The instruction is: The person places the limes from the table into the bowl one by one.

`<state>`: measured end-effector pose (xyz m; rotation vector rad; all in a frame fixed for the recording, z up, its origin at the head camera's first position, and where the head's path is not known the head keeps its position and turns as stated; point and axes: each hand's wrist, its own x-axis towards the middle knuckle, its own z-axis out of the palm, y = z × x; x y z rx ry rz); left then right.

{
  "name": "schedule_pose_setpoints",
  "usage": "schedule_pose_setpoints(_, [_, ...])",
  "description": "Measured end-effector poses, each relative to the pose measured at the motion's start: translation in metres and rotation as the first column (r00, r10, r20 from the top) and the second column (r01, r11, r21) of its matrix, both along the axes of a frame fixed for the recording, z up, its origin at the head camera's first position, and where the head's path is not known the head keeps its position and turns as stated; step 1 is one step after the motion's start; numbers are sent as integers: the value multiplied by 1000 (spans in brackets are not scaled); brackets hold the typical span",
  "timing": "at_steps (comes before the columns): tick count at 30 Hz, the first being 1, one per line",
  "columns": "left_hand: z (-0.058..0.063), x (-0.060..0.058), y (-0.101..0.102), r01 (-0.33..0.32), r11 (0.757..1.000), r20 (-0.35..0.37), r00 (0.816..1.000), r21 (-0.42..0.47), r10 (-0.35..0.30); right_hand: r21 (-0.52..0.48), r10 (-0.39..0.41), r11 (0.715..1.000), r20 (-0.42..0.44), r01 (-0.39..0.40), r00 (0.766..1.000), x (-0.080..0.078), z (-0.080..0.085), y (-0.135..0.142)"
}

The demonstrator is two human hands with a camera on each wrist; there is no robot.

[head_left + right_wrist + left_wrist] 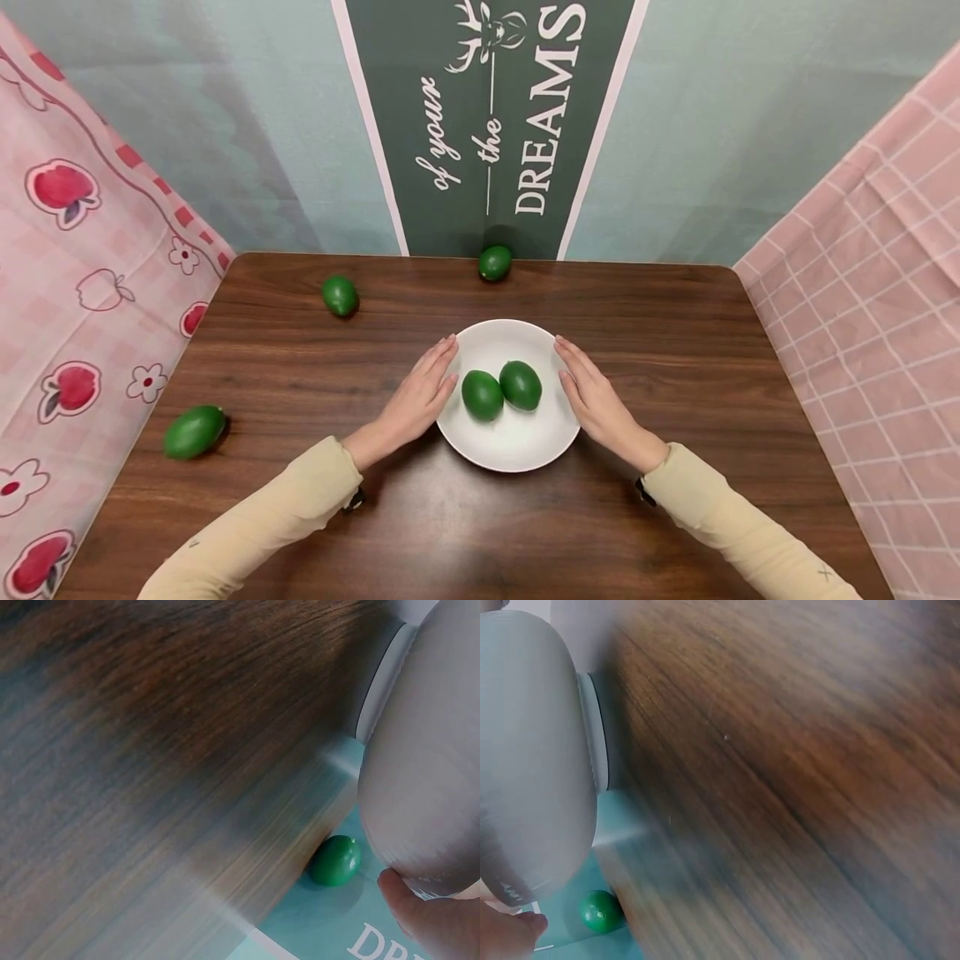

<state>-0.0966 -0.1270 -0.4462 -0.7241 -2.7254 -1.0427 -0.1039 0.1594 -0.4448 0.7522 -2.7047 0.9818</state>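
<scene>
A round white bowl sits between both hands at the middle of the table, with two green limes touching side by side inside it. My left hand lies along the left side of the bowl, its fingers extended and their tips at the rim. On the opposite side my right hand mirrors it, with straight fingers and thumb against the rim. From below, the left wrist view shows the outer wall of the bowl and its foot ring. The right wrist view catches a fingertip touching the bowl wall.
Three more limes lie on the wooden table: one lime by the back edge, another lime at back left, and a third lime near the left edge. Printed cloths hang behind and at both sides.
</scene>
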Motion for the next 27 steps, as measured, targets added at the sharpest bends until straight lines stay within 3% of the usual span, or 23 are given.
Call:
schedule_pose_setpoints(13, [11,-2,-10,0,999,-39,999,-33,-1,4,0,1000,12,0,1000,-2,0,0])
schedule_pose_setpoints(27, [19,-3,-31,-9,996,-34,999,-88,6,8,3,1000,6,-3,1000,-2,-1,1])
